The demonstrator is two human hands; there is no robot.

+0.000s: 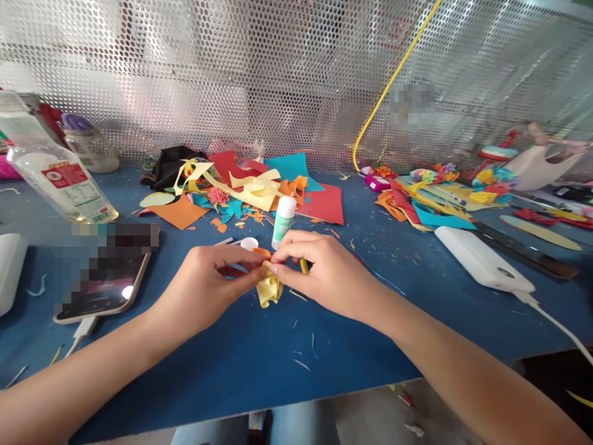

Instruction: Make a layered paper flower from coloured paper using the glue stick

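Note:
Between my two hands, above the blue table, is a curled yellow paper flower with a bit of orange paper behind it. My left hand pinches it from the left with thumb and fingers. From the right, my right hand pinches the same piece, its thumb and fingertips meeting my left ones at the top. Just beyond my fingers a white and green glue stick stands upright without its cap. A white cap lies beside my left fingertips.
Piled paper scraps lie at the back middle. Paper flowers and strips are at the back right. A phone and a clear bottle are left; a white power bank with cable is right. Perforated metal stands behind.

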